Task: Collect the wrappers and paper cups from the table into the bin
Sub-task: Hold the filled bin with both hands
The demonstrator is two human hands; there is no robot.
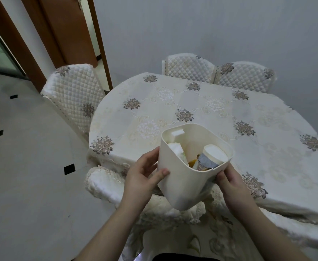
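The round bench (201, 110) under its cream floral tablecloth showed no wrappers or cups on the part in view, so I'd guess the collecting was about done. The cream plastic bin (184, 185) sat in the air over the near edge, tipped away from the person, mouth facing up and forward. Left hand (145, 178) gripped its left wall, thumb across the front; right hand (231, 185) held the right side just under the rim, fingers hidden behind. A lidded paper cup (211, 157) lay tilted inside, towards the right hand.
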